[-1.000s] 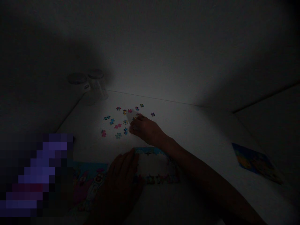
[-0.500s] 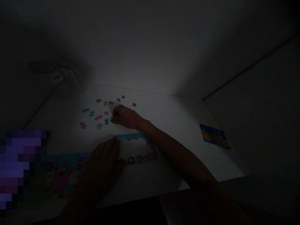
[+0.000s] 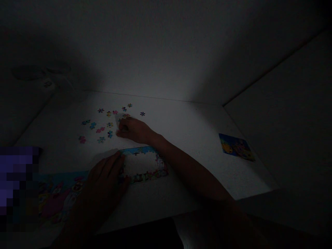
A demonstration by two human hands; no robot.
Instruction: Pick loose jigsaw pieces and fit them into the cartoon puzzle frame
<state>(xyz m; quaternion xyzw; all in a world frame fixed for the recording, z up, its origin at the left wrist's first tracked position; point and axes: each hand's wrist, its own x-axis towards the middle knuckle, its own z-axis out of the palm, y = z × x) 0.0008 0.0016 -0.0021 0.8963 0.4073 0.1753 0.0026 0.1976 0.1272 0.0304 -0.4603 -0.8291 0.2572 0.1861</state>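
Observation:
The scene is very dark. On a white table (image 3: 192, 131) lies a partly built puzzle frame (image 3: 142, 165) with a coloured border and a bare white middle. My left hand (image 3: 105, 181) lies flat on the frame's left end, fingers stretched out. My right hand (image 3: 132, 129) reaches past the frame to several loose puzzle pieces (image 3: 103, 124) scattered at the back, its fingers curled on the table among them. What it pinches, if anything, is hidden.
A colourful printed picture sheet (image 3: 59, 197) lies at the near left under my left arm. A small blue picture card (image 3: 236, 147) sits at the right. Two dim jars (image 3: 41, 74) stand at the back left. The table's front edge runs close below the frame.
The view has swung right and down, so everything sits further left in frame. My right hand stays among the loose pieces; my left hand stays on the frame's left end.

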